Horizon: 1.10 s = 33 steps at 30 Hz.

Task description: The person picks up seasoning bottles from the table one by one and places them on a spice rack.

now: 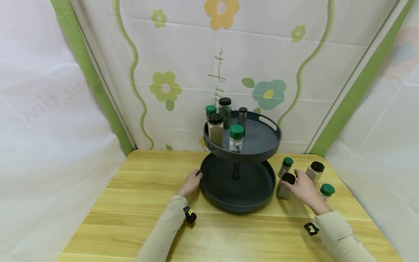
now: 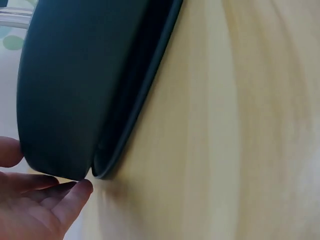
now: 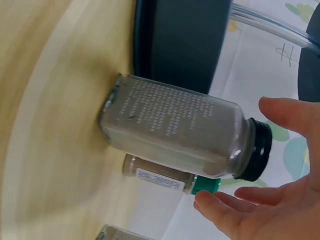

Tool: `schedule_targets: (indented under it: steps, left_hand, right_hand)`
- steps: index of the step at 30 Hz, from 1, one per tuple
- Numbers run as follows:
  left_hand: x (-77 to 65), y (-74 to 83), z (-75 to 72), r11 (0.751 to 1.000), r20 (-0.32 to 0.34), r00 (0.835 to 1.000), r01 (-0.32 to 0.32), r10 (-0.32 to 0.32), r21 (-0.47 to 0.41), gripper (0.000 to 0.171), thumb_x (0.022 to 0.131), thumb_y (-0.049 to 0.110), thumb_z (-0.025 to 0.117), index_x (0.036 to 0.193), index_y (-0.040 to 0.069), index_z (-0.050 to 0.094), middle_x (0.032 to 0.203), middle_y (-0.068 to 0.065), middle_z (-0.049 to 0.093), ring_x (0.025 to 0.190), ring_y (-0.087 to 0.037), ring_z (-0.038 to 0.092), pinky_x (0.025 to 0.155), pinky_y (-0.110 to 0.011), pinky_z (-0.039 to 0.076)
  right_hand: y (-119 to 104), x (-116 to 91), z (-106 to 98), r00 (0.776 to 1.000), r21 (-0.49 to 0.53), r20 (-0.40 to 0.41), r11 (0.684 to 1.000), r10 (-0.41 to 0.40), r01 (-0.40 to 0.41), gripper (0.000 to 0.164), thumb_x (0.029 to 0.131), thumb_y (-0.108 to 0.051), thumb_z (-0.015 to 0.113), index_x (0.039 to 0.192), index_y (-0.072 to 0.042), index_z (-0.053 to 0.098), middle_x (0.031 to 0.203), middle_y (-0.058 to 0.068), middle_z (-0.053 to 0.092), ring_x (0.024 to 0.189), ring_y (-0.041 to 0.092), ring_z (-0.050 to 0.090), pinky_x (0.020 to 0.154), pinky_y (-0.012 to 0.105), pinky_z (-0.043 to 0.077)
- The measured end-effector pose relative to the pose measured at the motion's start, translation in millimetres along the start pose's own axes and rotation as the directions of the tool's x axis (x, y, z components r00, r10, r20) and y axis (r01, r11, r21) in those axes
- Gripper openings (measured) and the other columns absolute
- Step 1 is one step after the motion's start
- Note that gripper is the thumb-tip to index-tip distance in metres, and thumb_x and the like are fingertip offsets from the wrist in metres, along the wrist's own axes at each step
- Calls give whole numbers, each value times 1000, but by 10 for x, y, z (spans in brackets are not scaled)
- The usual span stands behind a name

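A dark grey two-tier tray (image 1: 209, 198) stands on the wooden table. My left hand (image 1: 191, 183) holds the lower tier's left side, its thumb at the rim and fingers against the outer wall (image 2: 65, 100). To the tray's right, my right hand (image 1: 304, 187) surrounds the black cap of a square glass spice jar (image 1: 283, 190). In the right wrist view, thumb and fingers are spread on either side of the cap (image 3: 259, 151), with a gap at the thumb. The jar, filled with greyish powder, stands on the table. Behind it is a smaller green-capped spice bottle (image 1: 286, 167).
Another black-capped jar (image 1: 315, 172) and a green-capped bottle (image 1: 326, 191) stand right of my right hand. The upper tier (image 1: 262, 140) carries several spice jars, including a green-capped bottle (image 1: 236, 138) at its front. A patterned curtain (image 1: 190, 54) hangs behind the table.
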State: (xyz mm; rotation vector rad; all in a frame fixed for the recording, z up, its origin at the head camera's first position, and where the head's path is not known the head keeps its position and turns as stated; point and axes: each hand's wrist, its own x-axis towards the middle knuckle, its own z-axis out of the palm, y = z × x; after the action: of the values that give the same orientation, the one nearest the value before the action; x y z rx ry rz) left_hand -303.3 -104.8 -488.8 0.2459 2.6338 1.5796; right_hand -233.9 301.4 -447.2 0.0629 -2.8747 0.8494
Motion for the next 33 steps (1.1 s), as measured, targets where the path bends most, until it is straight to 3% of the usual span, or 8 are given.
schedule_targets:
  steps: [9,19,26,33]
  left_hand:
    - [9,-81,43,999,-31,999,-22,20,-48,40,102,14,38,132,-13,44,134,-29,45,126,-41,39,104,-50,32]
    - [-6,-83,53,998,-19,1000,-15,14,-63,43,103,16,38,137,-11,40,138,-28,41,130,-40,35,105,-50,30]
    - [-1,-103,55,997,-22,999,-27,25,-67,43,103,16,38,137,-11,40,138,-28,41,130,-40,36,105,-50,31]
    - [-7,-119,59,994,-7,1000,9,-9,-106,46,104,19,38,140,-9,37,142,-27,38,132,-39,33,106,-49,28]
  right_hand:
    - [121,22,118,1000,52,-3,999,8,-8,86,92,-40,59,137,22,22,131,45,33,114,57,41,88,61,41]
    - [196,-9,191,999,83,-33,997,-2,5,74,90,-47,61,127,14,41,113,35,53,99,46,56,73,51,48]
    - [250,-2,250,998,78,-23,996,51,-50,71,86,-52,63,119,9,46,109,32,56,95,43,58,69,47,48]
    - [249,-18,276,995,72,-52,994,84,-80,75,84,-55,64,120,8,48,108,32,57,91,41,59,66,45,49]
